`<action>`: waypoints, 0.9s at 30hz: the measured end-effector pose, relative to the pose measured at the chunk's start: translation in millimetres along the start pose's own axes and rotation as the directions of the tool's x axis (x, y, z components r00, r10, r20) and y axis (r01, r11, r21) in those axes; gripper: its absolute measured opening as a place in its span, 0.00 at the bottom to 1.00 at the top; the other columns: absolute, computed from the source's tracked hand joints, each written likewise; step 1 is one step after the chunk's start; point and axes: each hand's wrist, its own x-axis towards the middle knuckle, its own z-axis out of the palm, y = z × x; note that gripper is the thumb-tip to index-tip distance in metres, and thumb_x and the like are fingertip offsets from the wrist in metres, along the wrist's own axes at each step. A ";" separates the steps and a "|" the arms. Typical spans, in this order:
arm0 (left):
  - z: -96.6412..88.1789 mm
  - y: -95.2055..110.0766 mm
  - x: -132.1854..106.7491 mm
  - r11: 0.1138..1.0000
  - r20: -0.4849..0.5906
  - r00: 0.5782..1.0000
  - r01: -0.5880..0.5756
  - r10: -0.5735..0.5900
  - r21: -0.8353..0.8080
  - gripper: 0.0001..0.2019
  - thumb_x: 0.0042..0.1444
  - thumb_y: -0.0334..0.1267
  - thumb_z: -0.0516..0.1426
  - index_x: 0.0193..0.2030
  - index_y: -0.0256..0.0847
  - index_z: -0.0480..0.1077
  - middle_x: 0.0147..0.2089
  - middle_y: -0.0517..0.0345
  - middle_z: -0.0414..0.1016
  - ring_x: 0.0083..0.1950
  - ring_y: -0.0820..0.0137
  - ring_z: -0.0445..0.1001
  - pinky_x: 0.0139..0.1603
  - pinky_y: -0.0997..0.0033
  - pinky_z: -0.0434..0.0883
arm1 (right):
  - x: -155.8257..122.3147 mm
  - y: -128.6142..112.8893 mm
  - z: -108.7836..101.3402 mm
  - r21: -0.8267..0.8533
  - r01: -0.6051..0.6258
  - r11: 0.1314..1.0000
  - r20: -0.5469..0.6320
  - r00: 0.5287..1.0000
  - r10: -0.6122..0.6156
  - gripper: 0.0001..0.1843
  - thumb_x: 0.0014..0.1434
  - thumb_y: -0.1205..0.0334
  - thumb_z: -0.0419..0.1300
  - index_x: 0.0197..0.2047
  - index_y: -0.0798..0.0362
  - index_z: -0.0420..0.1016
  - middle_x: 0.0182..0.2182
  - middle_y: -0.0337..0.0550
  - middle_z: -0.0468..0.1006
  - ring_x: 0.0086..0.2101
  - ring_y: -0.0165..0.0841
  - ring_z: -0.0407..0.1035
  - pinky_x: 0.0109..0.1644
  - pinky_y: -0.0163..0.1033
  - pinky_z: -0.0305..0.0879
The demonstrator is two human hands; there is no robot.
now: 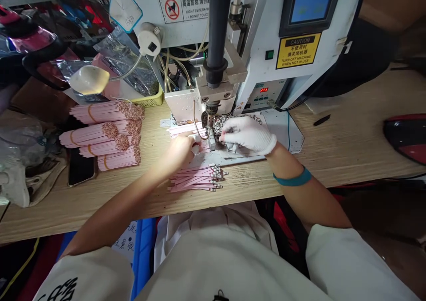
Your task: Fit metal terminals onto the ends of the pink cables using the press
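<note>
The left hand (179, 149) pinches pink wires (181, 130) in a closed grip beside the crimping press (213, 88). The gloved right hand (248, 134) curves over metal terminals (221, 124) on the steel plate (282, 130), its grip too hidden to tell whether it pinches anything. On the wooden surface (253, 181), one group of finished wires (196, 180) lies near, and about six banded wire bundles (103, 134) lie left.

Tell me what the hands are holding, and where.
The left hand appears to pinch pink wires partway along, beside the press. The right hand, gloved, touches metal terminals; whether it grips them cannot be told.
</note>
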 end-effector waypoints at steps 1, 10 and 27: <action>-1.6 0.0 0.6 1.000 0.009 1.000 0.000 0.000 0.005 0.11 0.54 0.28 0.52 0.36 0.35 0.77 0.35 0.47 0.78 0.36 0.64 0.75 0.37 0.70 0.69 | 0.7 0.2 -0.6 0.150 -0.028 0.988 -0.010 1.000 0.030 0.07 0.51 0.64 0.67 0.29 0.54 0.71 0.20 0.38 0.74 0.18 0.29 0.68 0.20 0.34 0.64; -13.7 -9.8 5.8 0.993 -0.038 0.999 -0.037 0.033 -0.108 0.12 0.51 0.27 0.52 0.38 0.33 0.76 0.35 0.48 0.79 0.36 0.64 0.75 0.39 0.69 0.70 | 9.5 8.5 8.3 0.437 0.033 0.899 -0.040 0.999 -0.018 0.12 0.43 0.69 0.71 0.28 0.57 0.72 0.24 0.38 0.74 0.20 0.26 0.70 0.20 0.30 0.70; -19.9 -19.4 11.9 0.826 0.046 0.996 -0.035 0.074 -0.563 0.15 0.53 0.45 0.56 0.34 0.34 0.75 0.34 0.55 0.76 0.35 0.68 0.70 0.36 0.71 0.66 | 16.2 6.2 15.7 0.425 -0.124 0.897 0.060 0.992 0.109 0.07 0.53 0.73 0.64 0.33 0.55 0.71 0.18 0.37 0.71 0.15 0.25 0.63 0.12 0.27 0.57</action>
